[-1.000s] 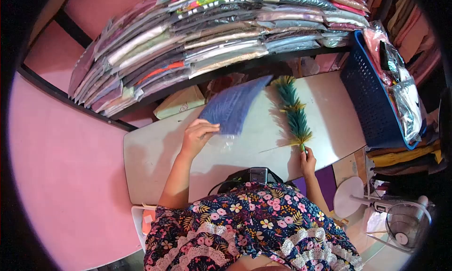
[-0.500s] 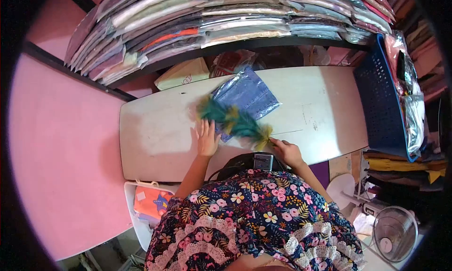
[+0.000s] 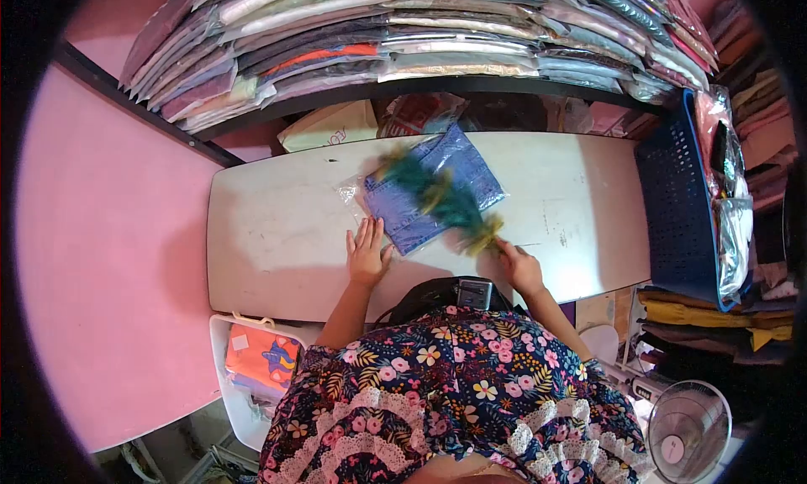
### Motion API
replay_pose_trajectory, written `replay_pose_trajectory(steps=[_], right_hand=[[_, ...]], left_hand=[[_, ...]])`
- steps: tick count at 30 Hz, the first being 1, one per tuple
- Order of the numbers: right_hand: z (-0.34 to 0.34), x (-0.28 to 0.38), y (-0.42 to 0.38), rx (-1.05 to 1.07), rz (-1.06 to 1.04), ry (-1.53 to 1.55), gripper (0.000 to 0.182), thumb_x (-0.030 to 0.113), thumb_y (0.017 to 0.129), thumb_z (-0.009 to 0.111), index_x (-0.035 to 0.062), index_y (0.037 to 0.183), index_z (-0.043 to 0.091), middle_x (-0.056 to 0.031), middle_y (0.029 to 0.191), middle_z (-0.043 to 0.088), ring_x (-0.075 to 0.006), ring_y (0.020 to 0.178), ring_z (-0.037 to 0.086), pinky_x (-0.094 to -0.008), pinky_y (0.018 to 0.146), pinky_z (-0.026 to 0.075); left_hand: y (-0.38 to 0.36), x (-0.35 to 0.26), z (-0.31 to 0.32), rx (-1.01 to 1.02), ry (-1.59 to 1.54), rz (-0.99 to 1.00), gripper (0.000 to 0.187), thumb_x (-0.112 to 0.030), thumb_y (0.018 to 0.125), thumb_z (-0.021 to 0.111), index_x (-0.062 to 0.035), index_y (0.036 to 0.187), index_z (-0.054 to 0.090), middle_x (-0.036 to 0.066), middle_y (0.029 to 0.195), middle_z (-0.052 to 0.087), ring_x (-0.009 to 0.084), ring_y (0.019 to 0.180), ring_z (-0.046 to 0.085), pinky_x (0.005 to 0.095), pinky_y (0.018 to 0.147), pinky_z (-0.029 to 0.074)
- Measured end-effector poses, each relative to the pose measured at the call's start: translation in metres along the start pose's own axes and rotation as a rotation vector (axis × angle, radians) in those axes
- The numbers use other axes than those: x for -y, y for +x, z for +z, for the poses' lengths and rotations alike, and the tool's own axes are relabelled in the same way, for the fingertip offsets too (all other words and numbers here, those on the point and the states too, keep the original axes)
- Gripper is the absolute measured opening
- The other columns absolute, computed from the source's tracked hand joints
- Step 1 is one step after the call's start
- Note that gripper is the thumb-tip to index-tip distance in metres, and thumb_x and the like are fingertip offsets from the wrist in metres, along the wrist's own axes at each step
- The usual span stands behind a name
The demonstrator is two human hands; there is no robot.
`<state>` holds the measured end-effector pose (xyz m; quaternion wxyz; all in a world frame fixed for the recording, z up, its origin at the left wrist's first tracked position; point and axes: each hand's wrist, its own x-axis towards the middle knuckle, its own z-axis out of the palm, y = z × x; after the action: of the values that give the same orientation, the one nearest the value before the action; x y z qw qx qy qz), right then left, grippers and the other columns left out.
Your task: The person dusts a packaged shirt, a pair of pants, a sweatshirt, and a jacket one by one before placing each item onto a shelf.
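Note:
A blue denim garment in clear plastic (image 3: 403,219) lies at an angle on the pale table (image 3: 277,240). Over it is a green and yellow feather duster (image 3: 441,200), its feathers blurred by motion. My right hand (image 3: 523,270) is closed around the duster's handle end, at the right of the garment. My left hand (image 3: 367,253) lies flat with fingers stretched out, its fingertips at the package's lower left edge. The feathers hide the middle of the garment.
Stacks of bagged clothes (image 3: 454,43) fill the shelf beyond the table. A blue perforated basket (image 3: 681,207) stands at the right end. A white bin (image 3: 220,349) with an orange package is at lower left, and a fan (image 3: 689,434) at lower right.
The duster has swept across the garment, uncovering more of its lower left part. My right hand still grips it. My left hand stays by the package edge; the whole view has shifted slightly.

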<state>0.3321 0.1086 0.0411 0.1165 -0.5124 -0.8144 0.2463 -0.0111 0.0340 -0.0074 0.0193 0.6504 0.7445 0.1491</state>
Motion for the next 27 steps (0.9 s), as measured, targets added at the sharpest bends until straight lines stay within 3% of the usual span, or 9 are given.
replay_pose_trajectory(steps=[4, 7, 11, 13, 16, 19, 21, 23, 27], right_hand=[[0.011, -0.011, 0.014, -0.282, 0.178, 0.247, 0.038, 0.014, 0.086, 0.052, 0.0152, 0.124, 0.048, -0.0216, 0.090, 0.063, -0.0399, 0.077, 0.061, -0.0459, 0.066, 0.049], [0.013, -0.001, 0.011, -0.271, -0.009, 0.253, 0.039, 0.013, 0.086, 0.053, 0.0136, 0.124, 0.048, -0.0213, 0.090, 0.063, -0.0399, 0.077, 0.061, -0.0460, 0.066, 0.049], [0.012, 0.008, -0.003, 0.057, -0.069, 0.055, 0.038, 0.016, 0.086, 0.052, 0.0150, 0.124, 0.048, -0.0209, 0.093, 0.063, -0.0401, 0.076, 0.061, -0.0479, 0.065, 0.049], [0.015, 0.003, 0.001, -0.045, -0.074, 0.077, 0.037, 0.018, 0.087, 0.052, 0.0150, 0.124, 0.048, -0.0221, 0.088, 0.063, -0.0413, 0.074, 0.061, -0.0487, 0.064, 0.048], [0.015, -0.003, 0.012, -0.237, 0.262, 0.200, 0.037, 0.014, 0.087, 0.052, 0.0102, 0.124, 0.049, -0.0222, 0.086, 0.063, -0.0388, 0.078, 0.063, -0.0419, 0.067, 0.050], [0.007, 0.002, 0.007, -0.150, 0.183, 0.288, 0.036, 0.016, 0.086, 0.052, 0.0136, 0.122, 0.049, -0.0238, 0.085, 0.062, -0.0409, 0.077, 0.061, -0.0473, 0.066, 0.048], [0.012, 0.001, -0.003, -0.035, -0.067, 0.197, 0.036, 0.017, 0.085, 0.053, 0.0149, 0.121, 0.050, -0.0212, 0.093, 0.063, -0.0394, 0.082, 0.061, -0.0457, 0.071, 0.050], [0.011, 0.005, -0.011, 0.081, -0.147, 0.134, 0.036, 0.017, 0.085, 0.053, 0.0157, 0.121, 0.050, -0.0212, 0.092, 0.063, -0.0389, 0.082, 0.061, -0.0455, 0.070, 0.050], [0.015, -0.002, 0.004, -0.159, 0.106, 0.208, 0.034, 0.017, 0.086, 0.051, 0.0149, 0.120, 0.051, -0.0231, 0.086, 0.063, -0.0401, 0.077, 0.061, -0.0475, 0.065, 0.048]], left_hand=[[-0.002, 0.000, -0.001, -0.015, -0.004, 0.004, 0.067, -0.036, 0.082, 0.056, -0.0126, 0.140, 0.032, 0.013, 0.140, 0.037, 0.0256, 0.133, 0.029, 0.0531, 0.108, 0.015], [0.000, -0.001, -0.005, 0.040, -0.004, -0.011, 0.065, -0.033, 0.085, 0.054, -0.0096, 0.140, 0.031, 0.013, 0.141, 0.036, 0.0254, 0.135, 0.027, 0.0513, 0.109, 0.012], [-0.001, -0.002, -0.005, 0.032, -0.025, -0.012, 0.064, -0.033, 0.085, 0.054, -0.0105, 0.141, 0.031, 0.013, 0.142, 0.035, 0.0253, 0.135, 0.027, 0.0512, 0.109, 0.013], [-0.001, -0.002, -0.005, 0.026, -0.030, -0.023, 0.064, -0.033, 0.085, 0.053, -0.0108, 0.141, 0.030, 0.012, 0.143, 0.034, 0.0252, 0.135, 0.027, 0.0510, 0.109, 0.013], [-0.002, -0.002, -0.004, 0.031, -0.019, -0.020, 0.064, -0.033, 0.085, 0.053, -0.0109, 0.141, 0.030, 0.011, 0.144, 0.032, 0.0246, 0.135, 0.026, 0.0503, 0.109, 0.012], [0.001, -0.003, -0.005, 0.050, -0.015, -0.027, 0.065, -0.034, 0.085, 0.053, -0.0112, 0.141, 0.029, 0.011, 0.145, 0.031, 0.0240, 0.135, 0.025, 0.0497, 0.110, 0.012], [0.001, -0.003, -0.005, 0.067, -0.019, -0.031, 0.066, -0.034, 0.085, 0.054, -0.0116, 0.142, 0.029, 0.011, 0.145, 0.031, 0.0238, 0.136, 0.025, 0.0496, 0.110, 0.012], [0.002, -0.002, -0.003, 0.062, -0.014, -0.027, 0.066, -0.033, 0.085, 0.054, -0.0118, 0.142, 0.029, 0.011, 0.145, 0.031, 0.0238, 0.136, 0.024, 0.0496, 0.110, 0.012], [0.004, -0.004, -0.004, 0.078, -0.024, -0.045, 0.065, -0.033, 0.085, 0.054, -0.0122, 0.141, 0.029, 0.011, 0.144, 0.032, 0.0238, 0.136, 0.025, 0.0498, 0.110, 0.012]])
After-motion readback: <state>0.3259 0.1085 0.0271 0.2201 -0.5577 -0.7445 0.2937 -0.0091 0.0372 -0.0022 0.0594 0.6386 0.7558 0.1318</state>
